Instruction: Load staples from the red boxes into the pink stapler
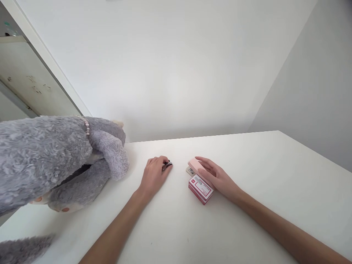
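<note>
My left hand (155, 172) rests on the white table, its fingers curled and closed on a small dark object with a shiny metal part (167, 165). The fingers cover most of that object, so its kind is unclear. To the right, my right hand (216, 176) is closed around a pink stapler (197, 165), its palm side turned toward it. The stapler's front end points away to the left, with a pale base showing below. Just in front of the stapler sits a stack of small red-and-white staple boxes (201, 188), close to my right thumb.
A large grey plush toy (49, 154) with a bead string round its limb lies across the table's left side. The white table (261, 165) meets a plain white wall (170, 73) at the back. A cabinet (30, 77) stands at far left.
</note>
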`<state>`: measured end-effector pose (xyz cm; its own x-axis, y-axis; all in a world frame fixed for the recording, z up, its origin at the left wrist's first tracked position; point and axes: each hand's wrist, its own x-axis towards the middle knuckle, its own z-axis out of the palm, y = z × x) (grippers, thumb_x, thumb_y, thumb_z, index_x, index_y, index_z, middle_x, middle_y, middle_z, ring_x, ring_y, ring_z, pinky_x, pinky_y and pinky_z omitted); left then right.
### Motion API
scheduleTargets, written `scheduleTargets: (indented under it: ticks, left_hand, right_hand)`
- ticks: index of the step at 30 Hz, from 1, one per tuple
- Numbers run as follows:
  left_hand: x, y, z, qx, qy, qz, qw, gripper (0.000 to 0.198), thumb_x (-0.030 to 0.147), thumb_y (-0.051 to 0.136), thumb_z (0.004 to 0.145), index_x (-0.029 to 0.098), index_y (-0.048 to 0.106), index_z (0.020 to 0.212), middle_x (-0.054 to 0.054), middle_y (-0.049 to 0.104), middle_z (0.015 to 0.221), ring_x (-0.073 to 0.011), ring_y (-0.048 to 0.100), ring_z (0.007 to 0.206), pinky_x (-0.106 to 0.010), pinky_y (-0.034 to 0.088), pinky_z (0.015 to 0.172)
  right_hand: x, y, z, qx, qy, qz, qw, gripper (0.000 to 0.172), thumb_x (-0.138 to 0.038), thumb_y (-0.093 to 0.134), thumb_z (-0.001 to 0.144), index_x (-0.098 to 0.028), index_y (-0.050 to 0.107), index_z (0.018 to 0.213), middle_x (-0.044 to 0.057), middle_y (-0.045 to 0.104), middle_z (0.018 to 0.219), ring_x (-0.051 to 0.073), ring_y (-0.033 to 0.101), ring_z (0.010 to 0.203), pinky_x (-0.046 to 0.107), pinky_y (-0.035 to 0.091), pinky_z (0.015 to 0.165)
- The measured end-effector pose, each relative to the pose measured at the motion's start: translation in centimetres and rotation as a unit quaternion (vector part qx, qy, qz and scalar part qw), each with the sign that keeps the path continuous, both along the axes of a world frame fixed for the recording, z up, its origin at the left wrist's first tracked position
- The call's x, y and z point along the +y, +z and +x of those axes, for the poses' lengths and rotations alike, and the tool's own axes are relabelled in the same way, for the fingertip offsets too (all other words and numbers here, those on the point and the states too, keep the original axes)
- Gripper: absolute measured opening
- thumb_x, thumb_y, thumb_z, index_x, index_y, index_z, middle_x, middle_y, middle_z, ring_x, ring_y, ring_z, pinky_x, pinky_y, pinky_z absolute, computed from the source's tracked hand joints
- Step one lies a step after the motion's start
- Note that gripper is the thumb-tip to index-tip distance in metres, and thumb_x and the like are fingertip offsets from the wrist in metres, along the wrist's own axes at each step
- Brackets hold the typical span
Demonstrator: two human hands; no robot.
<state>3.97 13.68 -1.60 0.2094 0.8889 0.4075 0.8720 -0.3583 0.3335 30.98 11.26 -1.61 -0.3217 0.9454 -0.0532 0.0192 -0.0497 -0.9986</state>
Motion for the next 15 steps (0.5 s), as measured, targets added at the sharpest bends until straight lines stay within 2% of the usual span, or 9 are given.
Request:
scheduleTargets:
  ticks: [3, 6, 10, 15]
  left_hand:
    - [0.5, 0.4, -1.5, 0.003, 0.1, -0.001, 0.995, 0.019, 0.034, 0.057, 0.095, 0.023, 0.055, 0.109, -0.006, 0.073, 0.098, -0.0275, 0.066, 0.092, -0.044, 0.049, 0.09]
    - [0.9, 0.6, -2.6, 0.02, 0.149, 0.016, 0.989, 0.025, 0.033, 0.054, 0.094, 0.02, 0.054, 0.115, -0.008, 0.072, 0.1, -0.0285, 0.067, 0.093, -0.046, 0.047, 0.096]
    - [1.1, 0.4, -3.7, 0.041, 0.183, 0.042, 0.981, 0.028, 0.029, 0.052, 0.093, 0.018, 0.052, 0.119, -0.01, 0.072, 0.102, -0.0302, 0.068, 0.096, -0.049, 0.046, 0.099]
    - [1.3, -0.1, -4.2, 0.064, 0.197, 0.085, 0.975, 0.033, 0.024, 0.052, 0.093, 0.015, 0.051, 0.124, -0.019, 0.066, 0.114, -0.0375, 0.063, 0.11, -0.055, 0.048, 0.095]
  right_hand:
    - [-0.2, -0.1, -0.1, -0.006, 0.0, 0.015, 1.0, 0.053, -0.053, 0.065, 0.095, -0.036, 0.052, 0.144, 0.004, 0.056, 0.153, 0.027, 0.06, 0.133, 0.045, 0.052, 0.109]
    - [-0.4, -0.1, -0.1, -0.013, -0.005, 0.027, 1.0, 0.053, -0.052, 0.064, 0.095, -0.035, 0.053, 0.144, 0.005, 0.057, 0.152, 0.027, 0.06, 0.133, 0.045, 0.053, 0.108]
    - [-0.3, -0.1, 0.0, -0.046, -0.029, 0.033, 0.998, 0.052, -0.054, 0.062, 0.096, -0.034, 0.054, 0.144, 0.005, 0.06, 0.149, 0.028, 0.06, 0.132, 0.046, 0.052, 0.108]
    - [-0.3, 0.1, 0.1, -0.069, -0.054, 0.061, 0.994, 0.045, -0.054, 0.056, 0.099, -0.035, 0.058, 0.14, 0.003, 0.063, 0.145, 0.027, 0.06, 0.131, 0.045, 0.05, 0.109]
